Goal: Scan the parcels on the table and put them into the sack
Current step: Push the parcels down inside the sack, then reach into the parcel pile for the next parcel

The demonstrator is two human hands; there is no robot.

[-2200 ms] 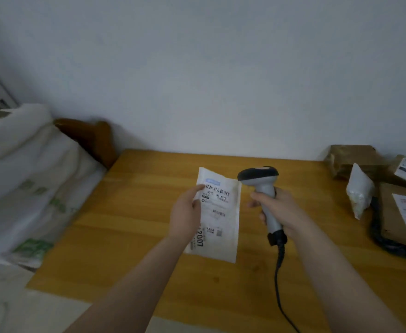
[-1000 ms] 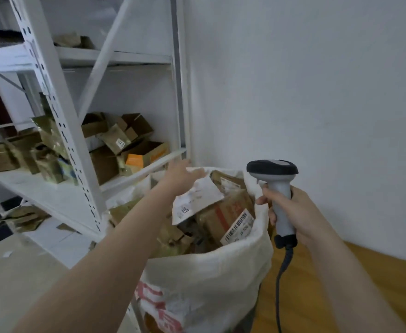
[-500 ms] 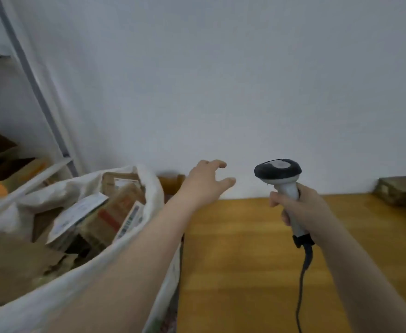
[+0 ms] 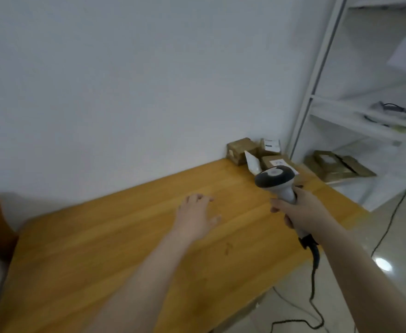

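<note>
**Scanner gripped, parcels at table's far corner**

A person's R hand [image 4: 302,213] is clenched round the grip of a grey-and-white scanner [image 4: 275,178], held upright above the R side of a wooden table [image 4: 89,255]. The scanner's dark head tips fwd and to the L. Its black cable [image 4: 316,255] drops from the handle's base past the table edge and loops on the floor [image 4: 398,231].

The L hand [image 4: 197,217] is out over the table's middle, palm down, fingers loosely spread and grasping nothing. Whether it touches the wood or hangs just above it can't be told. It is well apart from the parcels [image 4: 257,153].

Those sit bunched in the far R corner of the table, against the wall [image 4: 125,80]. There is a brown box [image 4: 240,150] at L and a white pouch [image 4: 252,164] leaning just beside it. A labelled box [image 4: 271,144] sits at the back w/ a flat box [image 4: 275,161] in front, the latter partly hidden behind the scanner's head. Labels are too blurred to read.

Right of the table stands a white metal rack [image 4: 318,73]. Its low shelf holds brown cartons [image 4: 329,164]; the shelf above carries a dark item too blurred to name. The frame is soft w/ motion blur throughout.
</note>
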